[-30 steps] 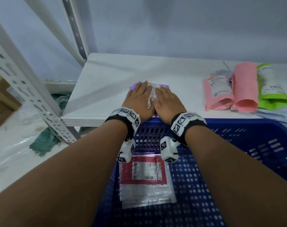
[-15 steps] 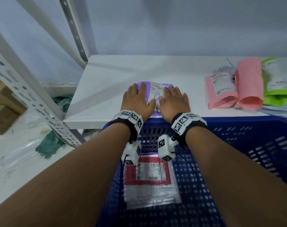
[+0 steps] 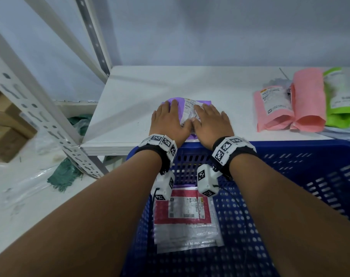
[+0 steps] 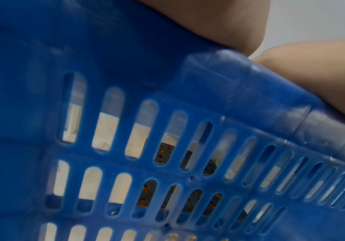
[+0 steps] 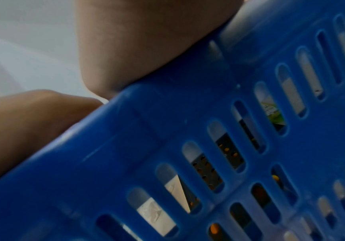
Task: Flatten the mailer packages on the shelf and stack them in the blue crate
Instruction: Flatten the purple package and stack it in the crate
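Both palms pressed flat, fingers straight, left hand (image 3: 168, 120) and right hand (image 3: 211, 124) on the purple plastic mailer with white label (image 3: 190, 108), on the white shelf (image 3: 130, 100). Since a second ago my hands spread outward; mailer nearly flat. Blue slotted plastic crate (image 3: 290, 176) just behind my wrists.

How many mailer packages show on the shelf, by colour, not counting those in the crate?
Purple mailer: 1, under both hands
Pink mailers: 2
Green mailer: 1
Total: 4 that can be told apart; pale items beside them are unclear.
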